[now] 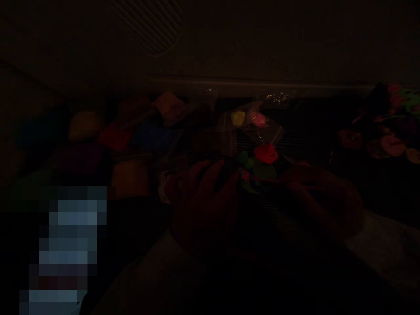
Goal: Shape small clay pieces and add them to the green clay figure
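Note:
The scene is very dark. A small clay figure with a green body (262, 170) and a bright red cap-like piece (266, 154) stands in the middle, with a pinkish bit (244, 175) on its left side. Just left of it, my left hand (208, 199) lies with its fingers spread, its fingertips near the figure. A crumpled pale piece (164, 188) shows beside that hand's outer fingers. On the other side, my right hand (323, 197) is closed round a thin reddish stick (265, 179) that points at the figure. Its exact kind is too dark to tell.
Several coloured packets, including an orange one (130, 177) and a blue one (154, 136), lie at left. Clear bags hold a yellow lump (238, 117) and a pink lump (258, 119). Coloured pieces (392, 144) sit at right. A blurred bright patch (68, 249) is at lower left.

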Motion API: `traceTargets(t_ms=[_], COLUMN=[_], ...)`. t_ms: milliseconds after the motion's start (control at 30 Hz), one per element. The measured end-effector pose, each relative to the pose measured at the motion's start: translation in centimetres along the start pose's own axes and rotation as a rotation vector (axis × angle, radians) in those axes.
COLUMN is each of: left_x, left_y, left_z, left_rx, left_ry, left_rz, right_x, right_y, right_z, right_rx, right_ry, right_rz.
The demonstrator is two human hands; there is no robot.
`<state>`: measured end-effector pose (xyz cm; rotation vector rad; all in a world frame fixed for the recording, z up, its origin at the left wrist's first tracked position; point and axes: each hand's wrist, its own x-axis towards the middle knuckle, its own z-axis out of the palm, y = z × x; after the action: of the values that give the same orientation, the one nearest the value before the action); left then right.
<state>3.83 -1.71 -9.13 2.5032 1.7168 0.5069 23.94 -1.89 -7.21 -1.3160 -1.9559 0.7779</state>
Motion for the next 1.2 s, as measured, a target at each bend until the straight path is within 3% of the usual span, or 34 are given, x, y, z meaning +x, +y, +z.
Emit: traceTargets(t_ms=[933, 1200], left_x=[0.07, 0.01], left_y=[0.22, 0.04], left_z=[-0.04, -0.07], left_rx=[-0.008, -0.007], left_ry=[0.016, 0.017], left_rz=[-0.012, 0.003], right_x=[-0.13, 0.06], right_y=[0.10, 0.31], right_z=[-0.09, 0.08], right_rx=[0.036, -0.059], right_ry=[0.014, 0.035], right_rz=[0.006, -0.071])
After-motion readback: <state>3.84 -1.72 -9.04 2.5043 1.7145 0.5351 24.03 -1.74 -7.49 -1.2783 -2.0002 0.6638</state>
